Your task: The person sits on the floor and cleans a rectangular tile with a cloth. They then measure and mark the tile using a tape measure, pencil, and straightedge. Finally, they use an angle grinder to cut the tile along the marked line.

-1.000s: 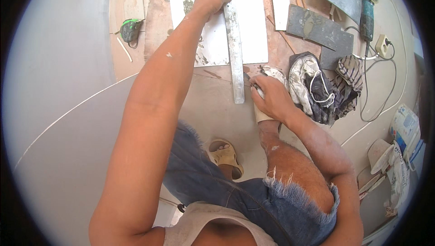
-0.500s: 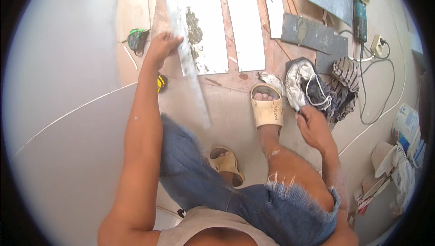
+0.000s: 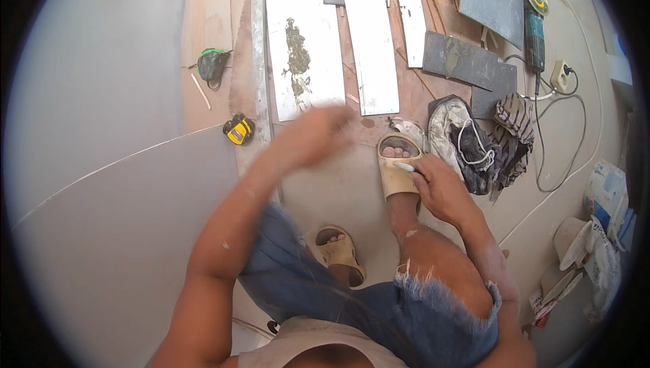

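My left hand (image 3: 315, 136), blurred by motion, hovers over the near end of a white tile (image 3: 325, 43) smeared with dark grey mortar; its fingers cannot be read. Along the tile's left side lies a long grey metal straightedge (image 3: 259, 43). My right hand (image 3: 443, 192) is closed on a slim white pen-like thing (image 3: 405, 167), its end poking out to the left above my sandal (image 3: 401, 178). Right of the smeared tile, a narrower white tile strip (image 3: 371, 56) lies on the brown board.
A yellow-black tape measure (image 3: 239, 130) and a green-black one (image 3: 212, 65) lie at left. Dark grey tile pieces (image 3: 457, 60), an angle grinder (image 3: 535, 29) with its cord, a socket block (image 3: 560, 75) and a crumpled dark-and-white cloth bag (image 3: 464, 141) lie at right.
My left hand has let go of the straightedge, which now lies beside the tile, and has swung right. My right hand has moved left, away from the bag, with the pen-like thing showing.
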